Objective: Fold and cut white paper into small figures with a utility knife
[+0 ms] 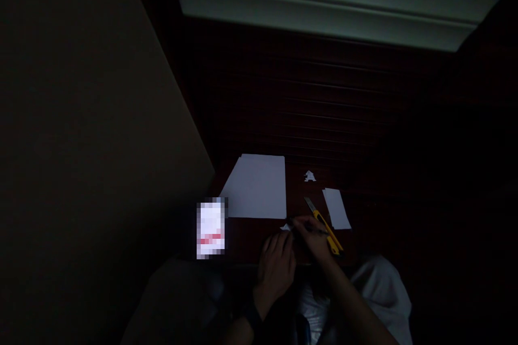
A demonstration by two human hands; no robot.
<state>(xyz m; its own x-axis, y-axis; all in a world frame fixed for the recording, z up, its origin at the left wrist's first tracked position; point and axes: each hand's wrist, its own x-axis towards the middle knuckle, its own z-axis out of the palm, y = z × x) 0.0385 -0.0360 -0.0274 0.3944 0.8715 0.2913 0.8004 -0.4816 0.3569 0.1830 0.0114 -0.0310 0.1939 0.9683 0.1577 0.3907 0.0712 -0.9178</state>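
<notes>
The scene is very dark. My left hand [277, 268] rests on the dark table near its front edge, fingers curled over a small white paper scrap [285, 227]. My right hand [313, 237] is pinched round a thin dark pen-like tool whose tip meets that scrap. A yellow utility knife [326, 227] with its blade out lies just right of my right hand, not held.
A white paper sheet [259, 186] lies behind my hands. A narrow paper strip [336, 208] and a tiny crumpled bit [309, 176] lie to the right. A lit, blurred screen [211, 228] stands at the left. A wall rises on the left; white cloth [380, 285] covers my lap.
</notes>
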